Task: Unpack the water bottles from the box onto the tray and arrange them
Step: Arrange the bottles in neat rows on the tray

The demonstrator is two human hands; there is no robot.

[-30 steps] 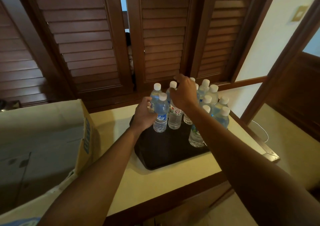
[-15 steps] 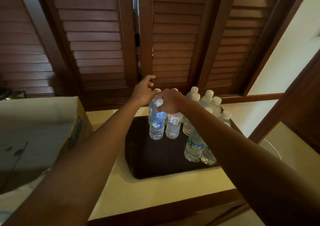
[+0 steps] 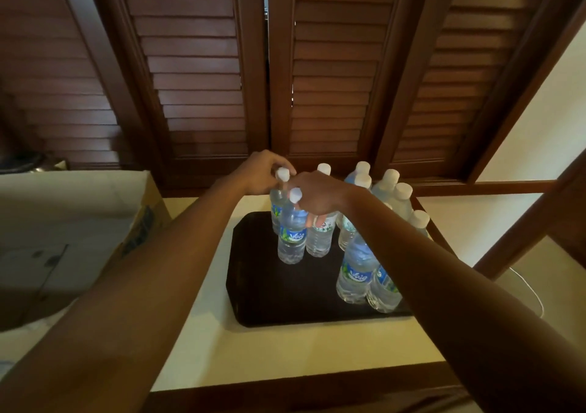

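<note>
Pinching the white cap of a clear plastic water bottle with a blue label (image 3: 276,205), the left hand (image 3: 260,171) has its grip closed on it at the far left of the cluster. Right hand (image 3: 318,194) is curled over the neck of a clear bottle with a red-and-white label (image 3: 320,236); the grip looks closed on it, though the fingers are partly hidden. Just in front stands another blue-label bottle (image 3: 291,235), touching neither hand as far as I can tell. All bottles stand upright on a dark rectangular tray (image 3: 269,289) on a cream-topped desk (image 3: 285,352) w/ wood edging.

Approx. 11 bottles visible on the tray; right arm hides some, so count is uncertain. One tray, one cardboard box (image 3: 73,222) at left. Box contents not visible, so can't say how many are left. Front-left half of tray is bare; arranging seems underway.
</note>
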